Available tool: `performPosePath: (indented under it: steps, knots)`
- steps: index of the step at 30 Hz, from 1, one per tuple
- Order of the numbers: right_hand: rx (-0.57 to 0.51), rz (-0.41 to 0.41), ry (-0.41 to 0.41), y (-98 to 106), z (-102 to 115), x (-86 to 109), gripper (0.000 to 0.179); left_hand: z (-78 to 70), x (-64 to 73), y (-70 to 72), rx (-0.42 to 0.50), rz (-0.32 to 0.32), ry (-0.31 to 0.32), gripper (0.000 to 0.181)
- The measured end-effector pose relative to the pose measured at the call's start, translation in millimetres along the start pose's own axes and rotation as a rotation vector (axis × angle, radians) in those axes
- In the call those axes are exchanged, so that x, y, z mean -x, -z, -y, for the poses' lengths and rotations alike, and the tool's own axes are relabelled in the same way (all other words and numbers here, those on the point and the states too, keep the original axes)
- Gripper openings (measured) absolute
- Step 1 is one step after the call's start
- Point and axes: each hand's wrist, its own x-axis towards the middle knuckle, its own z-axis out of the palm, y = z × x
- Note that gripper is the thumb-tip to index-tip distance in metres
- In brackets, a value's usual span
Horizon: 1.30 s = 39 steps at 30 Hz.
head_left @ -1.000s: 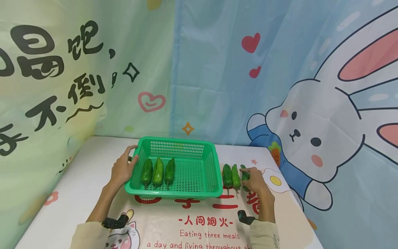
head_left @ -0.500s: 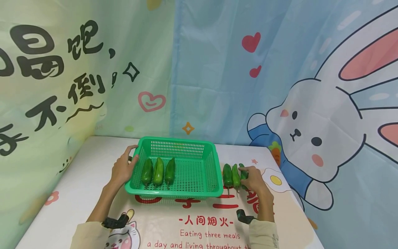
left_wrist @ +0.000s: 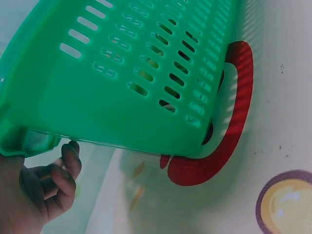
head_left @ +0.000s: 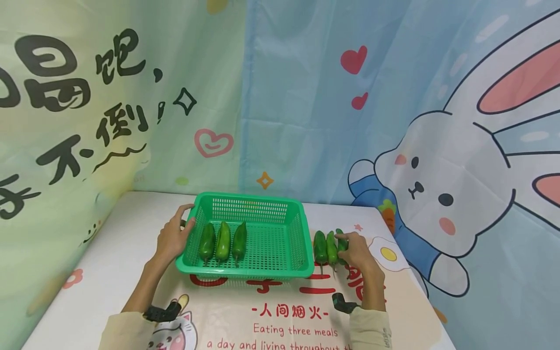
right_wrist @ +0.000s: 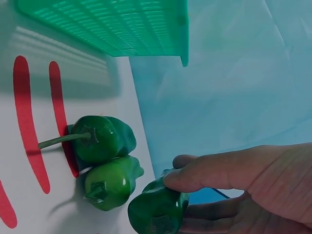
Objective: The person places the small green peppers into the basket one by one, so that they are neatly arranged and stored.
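A green plastic basket (head_left: pixel 245 272) stands on the table, its left rim gripped by my left hand (head_left: pixel 171 237). In the left wrist view the fingers curl under that rim. Inside, at the left, three green peppers lie side by side: one dark (head_left: pixel 206 242), one lighter (head_left: pixel 222 242), one dark (head_left: pixel 239 241). To the right of the basket my right hand (head_left: pixel 357 253) pinches another green pepper (right_wrist: pixel 155 207) between thumb and fingers. Just left of it lie a lighter green pepper (head_left: pixel 331 249) and a darker one (head_left: pixel 320 247), touching each other in the right wrist view.
The printed tablecloth (head_left: pixel 288 306) shows red characters and English text. A cloth backdrop (head_left: pixel 297 121) with a rabbit drawing hangs behind the table's far edge. Dark wrist cameras sit on the left wrist (head_left: pixel 163 312) and the right wrist (head_left: pixel 344 305).
The right hand has shifted slightly left with its pepper, bringing it closer to the two peppers lying beside the basket. The left hand and basket have stayed put.
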Motion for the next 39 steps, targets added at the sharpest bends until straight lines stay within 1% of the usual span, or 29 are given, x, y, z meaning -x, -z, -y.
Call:
performPosePath:
  steps: [5,17,28,39]
  knots:
    - [0.014,0.0,-0.011,2,1,2.0,0.055,1.9,0.5,-1.1,-0.006,-0.001,0.003,0.05]
    - [0.038,0.001,0.039,8,8,5.7,0.053,2.6,0.8,-0.9,-0.017,-0.001,0.003,0.05]
    - [0.013,0.028,0.024,14,21,12.7,0.051,0.4,1.0,0.0,-0.011,-0.008,0.004,0.049]
    - [-0.005,0.039,0.016,17,30,18.5,0.05,-2.3,2.1,2.7,-0.008,0.002,0.007,0.05]
